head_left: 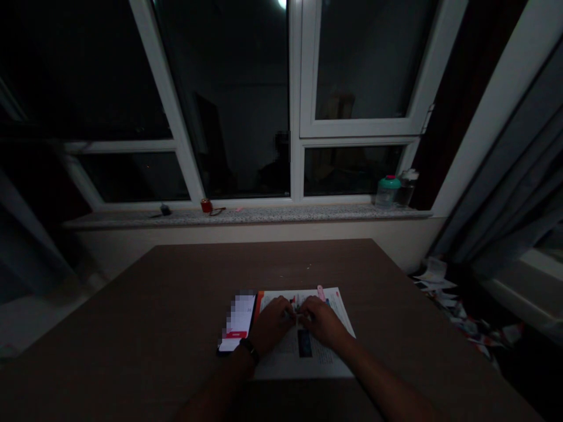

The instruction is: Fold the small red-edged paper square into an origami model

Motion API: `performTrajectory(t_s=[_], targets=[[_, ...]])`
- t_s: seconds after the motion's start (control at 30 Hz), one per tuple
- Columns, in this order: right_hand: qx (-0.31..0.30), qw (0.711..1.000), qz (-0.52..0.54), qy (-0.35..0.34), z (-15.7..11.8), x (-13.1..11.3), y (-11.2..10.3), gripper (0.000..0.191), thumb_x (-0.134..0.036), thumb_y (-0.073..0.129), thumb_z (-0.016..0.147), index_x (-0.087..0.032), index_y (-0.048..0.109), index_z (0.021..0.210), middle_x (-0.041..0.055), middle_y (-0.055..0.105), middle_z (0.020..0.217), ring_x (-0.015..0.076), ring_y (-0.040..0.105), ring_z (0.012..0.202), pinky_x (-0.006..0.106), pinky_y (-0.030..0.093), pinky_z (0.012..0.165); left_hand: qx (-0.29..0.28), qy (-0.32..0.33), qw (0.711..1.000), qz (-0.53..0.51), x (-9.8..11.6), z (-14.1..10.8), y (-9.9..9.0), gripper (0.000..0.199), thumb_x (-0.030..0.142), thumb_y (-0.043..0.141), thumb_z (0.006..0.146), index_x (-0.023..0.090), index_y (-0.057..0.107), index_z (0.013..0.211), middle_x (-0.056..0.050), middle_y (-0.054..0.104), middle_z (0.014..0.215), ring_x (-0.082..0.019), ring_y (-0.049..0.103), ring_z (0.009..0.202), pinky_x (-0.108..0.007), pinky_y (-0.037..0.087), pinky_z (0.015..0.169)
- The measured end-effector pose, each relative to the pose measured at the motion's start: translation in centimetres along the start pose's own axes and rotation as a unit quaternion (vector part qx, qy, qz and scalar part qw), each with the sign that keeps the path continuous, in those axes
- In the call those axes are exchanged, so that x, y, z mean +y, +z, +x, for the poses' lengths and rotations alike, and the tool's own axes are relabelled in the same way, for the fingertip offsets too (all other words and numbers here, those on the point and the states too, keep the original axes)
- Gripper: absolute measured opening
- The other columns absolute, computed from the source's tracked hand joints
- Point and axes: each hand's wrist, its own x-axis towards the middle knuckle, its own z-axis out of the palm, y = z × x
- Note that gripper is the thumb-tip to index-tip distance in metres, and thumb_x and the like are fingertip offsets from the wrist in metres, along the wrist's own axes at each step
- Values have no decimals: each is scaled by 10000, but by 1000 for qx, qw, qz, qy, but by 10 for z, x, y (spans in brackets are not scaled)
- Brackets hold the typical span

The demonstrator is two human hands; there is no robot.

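Over a printed sheet or booklet (285, 366) on the brown table, my two hands meet nearly fingertip to fingertip. My left hand (273, 321), with a dark band on its wrist, has its fingers closed in a pinch. My right hand (324, 321) pinches from the other side. Between them is a small pale item (297, 310), too small and dim to name. A pink object (321, 292) lies at the sheet's top edge, just beyond my right hand. To the left of the sheet lies a phone (241, 313) with a lit screen.
The brown table (189, 281) reaches toward a granite windowsill (272, 215). On the sill are a red item (206, 205), a small dark item (165, 209), a teal-lidded bottle (387, 192) and a clear bottle (407, 187). Papers (457, 319) are heaped right of the table.
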Motion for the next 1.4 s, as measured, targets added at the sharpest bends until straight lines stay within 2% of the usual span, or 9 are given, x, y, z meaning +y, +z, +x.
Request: performTrajectory(t_s=[0.17,0.33,0.6,0.87,1.03,1.3,1.4], targets=[[1,999,-16,-38,0,-1,1,153,-38,587,783,-190,580,777,7,584,838,167,543,864,258,391,788,-36,12,999,0,1,-1,-7,142,104,573,854,211,596,944,-15,608,978,-186,555,928,-290,416,822],[-4,999,-27,-35,-1,-3,-4,136,-72,612,775,-193,572,823,12,568,860,177,525,866,270,386,772,-60,14,998,24,3,0,-14,119,121,605,854,211,633,926,-22,613,991,-198,551,973,-302,418,854],[-22,999,-7,-30,1,-4,-1,174,-25,577,746,-195,545,758,1,555,814,170,526,857,257,378,753,-34,26,999,19,2,0,-10,93,130,616,857,209,632,904,-17,595,975,-182,560,941,-286,422,818],[-24,1000,-14,4,5,-1,-2,183,-95,620,784,-192,491,698,-10,535,778,158,511,805,249,355,715,-22,12,999,46,-3,2,-2,23,186,629,873,199,618,888,-25,584,964,-188,552,915,-286,425,793],[-14,1000,-2,16,5,2,1,183,-93,628,782,-188,500,691,-16,534,749,151,514,778,246,350,718,-8,22,999,48,-4,5,2,60,144,623,867,203,626,872,-22,585,969,-187,553,942,-287,415,811],[-37,999,0,-4,8,3,-9,217,-113,640,809,-183,491,668,-19,520,748,143,506,765,236,345,713,-7,33,997,62,-4,6,2,61,136,603,865,196,595,856,-22,585,950,-189,540,932,-292,411,806],[-38,999,-3,3,8,6,-10,201,-86,648,790,-182,502,689,-20,529,758,144,507,768,231,345,700,4,16,998,61,-6,4,3,48,160,611,866,199,587,877,-17,588,954,-188,540,922,-295,411,804]])
